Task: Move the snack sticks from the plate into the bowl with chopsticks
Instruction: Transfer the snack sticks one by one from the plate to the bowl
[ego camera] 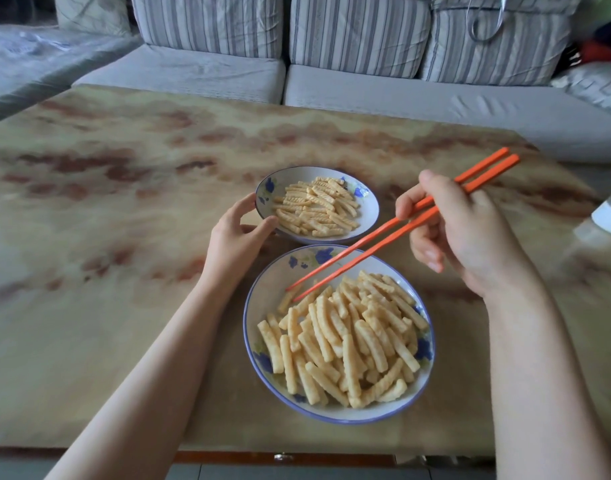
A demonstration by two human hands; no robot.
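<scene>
bare arms, bare hands

the left forearm (pixel 151 368) and right forearm (pixel 539 375) are uncovered up to the wrists. the left hand (pixel 234 237) and right hand (pixel 470 233) are bare too, with short, plain fingernails on the right.

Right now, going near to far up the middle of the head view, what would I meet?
First the larger dish heaped with snack sticks → smaller dish → table → sofa seat → striped back cushions.
</scene>
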